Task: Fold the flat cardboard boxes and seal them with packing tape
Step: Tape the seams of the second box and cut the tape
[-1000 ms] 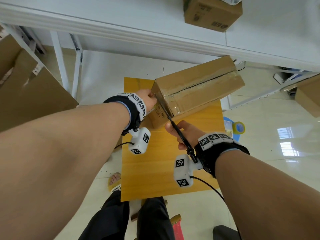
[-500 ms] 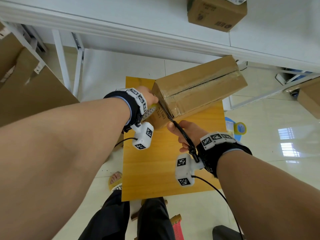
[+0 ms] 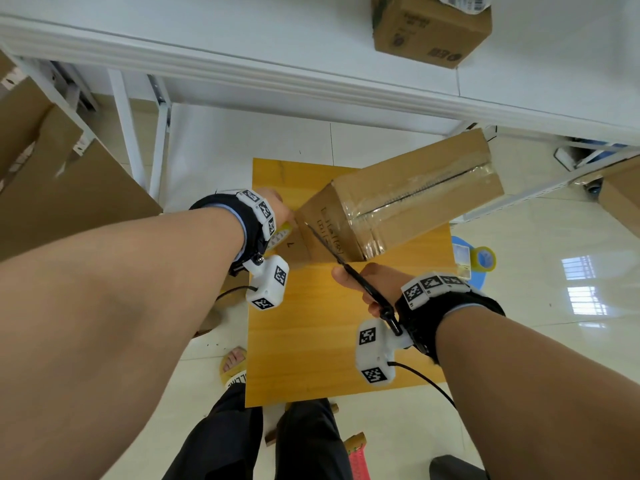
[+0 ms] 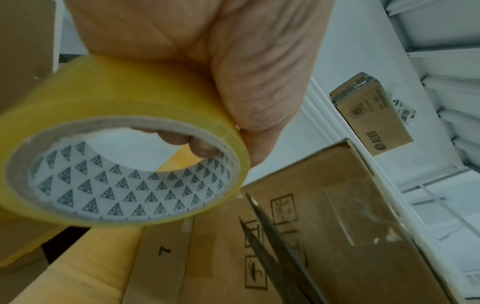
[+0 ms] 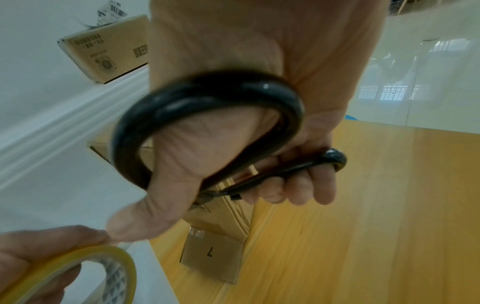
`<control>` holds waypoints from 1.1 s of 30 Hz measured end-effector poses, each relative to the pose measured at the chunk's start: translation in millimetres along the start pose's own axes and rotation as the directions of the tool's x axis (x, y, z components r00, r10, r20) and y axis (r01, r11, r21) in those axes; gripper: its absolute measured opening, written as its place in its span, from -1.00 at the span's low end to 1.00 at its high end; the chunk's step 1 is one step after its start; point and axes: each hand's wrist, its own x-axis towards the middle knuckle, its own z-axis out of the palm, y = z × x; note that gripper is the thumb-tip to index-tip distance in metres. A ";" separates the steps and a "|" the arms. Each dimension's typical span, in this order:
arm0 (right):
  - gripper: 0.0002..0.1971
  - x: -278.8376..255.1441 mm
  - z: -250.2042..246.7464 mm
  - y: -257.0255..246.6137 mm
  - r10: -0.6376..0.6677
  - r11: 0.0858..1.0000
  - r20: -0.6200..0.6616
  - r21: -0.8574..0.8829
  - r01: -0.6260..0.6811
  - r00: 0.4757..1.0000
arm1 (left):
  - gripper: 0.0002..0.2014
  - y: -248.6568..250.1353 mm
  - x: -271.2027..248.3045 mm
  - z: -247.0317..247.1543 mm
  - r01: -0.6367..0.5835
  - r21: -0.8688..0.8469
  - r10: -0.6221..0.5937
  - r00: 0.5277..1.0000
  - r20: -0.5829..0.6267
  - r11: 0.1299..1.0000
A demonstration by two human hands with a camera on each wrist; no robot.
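From the head view I see my left hand (image 3: 277,207) at the near-left corner of the cardboard box (image 3: 408,199), which sits tilted on the yellow wooden table (image 3: 311,341) in the middle of the frame. The left wrist view shows that grip wrapped around a roll of yellow packing tape (image 4: 122,144), fingers hooked through the core and thumb down the outside, with the roll just beside the box's upper corner.

My right hand (image 3: 363,282) sits lower, right of centre, its grip closed through the black loops of a pair of scissors (image 3: 349,268). In the right wrist view the thumb fills the large loop (image 5: 207,123) and the fingers curl round the smaller one. The blades run up and left across the box's end face, slightly parted, their tips close to the corner where the tape roll is held.

Clear tape already runs along the box's top seam and down its end. A second sealed box (image 3: 429,29) stands on the white table at the upper right, and another tape roll (image 3: 485,259) lies on the floor at the right edge of the yellow table.
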 end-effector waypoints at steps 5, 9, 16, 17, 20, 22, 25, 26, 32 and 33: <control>-0.34 -23.8 -20.4 -7.0 -0.002 0.976 0.119 -0.218 0.028 0.993 | -0.74 -6.8 3.9 -13.3 -0.071 -0.048 0.067 0.995 -0.079 0.996; -0.55 -48.7 -41.8 -20.7 -0.078 0.981 0.122 -0.167 0.098 0.990 | -0.73 -1.9 -7.2 -25.9 -0.097 -0.092 0.081 0.983 -0.165 0.991; -0.71 -49.9 -63.5 -14.9 -0.248 0.893 0.048 0.399 0.209 0.968 | -0.81 -0.1 -15.7 -42.4 -0.118 -0.081 0.096 0.967 -0.236 0.990; -0.72 -46.2 -65.5 -14.4 -0.260 0.827 -0.041 0.507 0.244 0.965 | -0.88 -1.5 -14.6 -40.5 -0.123 -0.091 0.097 0.964 -0.247 0.988; -0.70 -32.0 -76.6 -21.0 -0.174 0.845 -0.371 0.419 0.332 0.912 | -0.84 -1.5 -11.3 -31.2 -0.127 -0.155 0.090 0.970 -0.225 0.980; -0.71 -28.1 -85.4 -30.0 -0.146 0.904 -0.538 0.268 0.332 0.830 | -0.93 1.2 -8.7 -22.5 -0.108 -0.171 0.074 0.979 -0.192 0.979; -0.70 -15.6 -91.4 -41.7 -0.233 0.927 -0.593 0.105 0.361 0.771 | -0.59 6.2 -6.5 -10.3 -0.109 -0.110 0.097 0.989 -0.110 0.988; -0.69 -10.0 -91.3 -44.8 -0.263 0.933 -0.590 0.047 0.358 0.763 | -0.44 8.8 -5.6 -8.2 -0.127 -0.056 0.123 0.990 -0.072 0.990; -0.63 14.8 -86.9 -47.4 -0.318 0.939 -0.552 -0.073 0.336 0.771 | -0.29 15.5 15.0 -12.4 -0.212 0.001 0.212 0.977 -0.026 0.977; -0.63 16.5 -87.0 -46.3 -0.322 0.940 -0.539 -0.086 0.329 0.779 | -0.32 16.7 19.1 -13.2 -0.219 0.019 0.219 0.976 -0.015 0.976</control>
